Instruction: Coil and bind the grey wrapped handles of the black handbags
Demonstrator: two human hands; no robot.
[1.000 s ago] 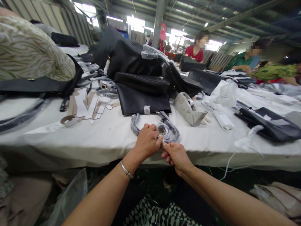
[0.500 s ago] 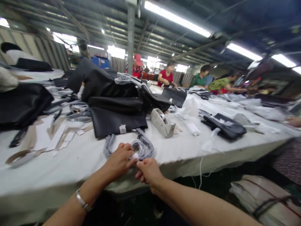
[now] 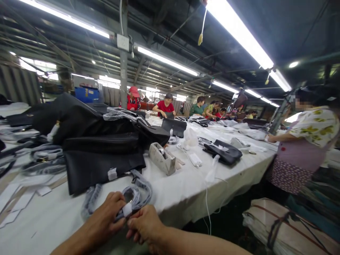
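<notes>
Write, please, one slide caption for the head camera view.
Left hand and right hand meet at a coiled wrapped strap beside a black bag, near a tape dispenser.

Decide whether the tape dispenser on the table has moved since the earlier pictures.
No. The tape dispenser still sits just right of the nearest black bag on the table; the whole view has swung, carrying both leftward together.

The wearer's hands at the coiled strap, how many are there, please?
2: the left hand at the near left of the coiled strap, the right hand beside it.
</notes>
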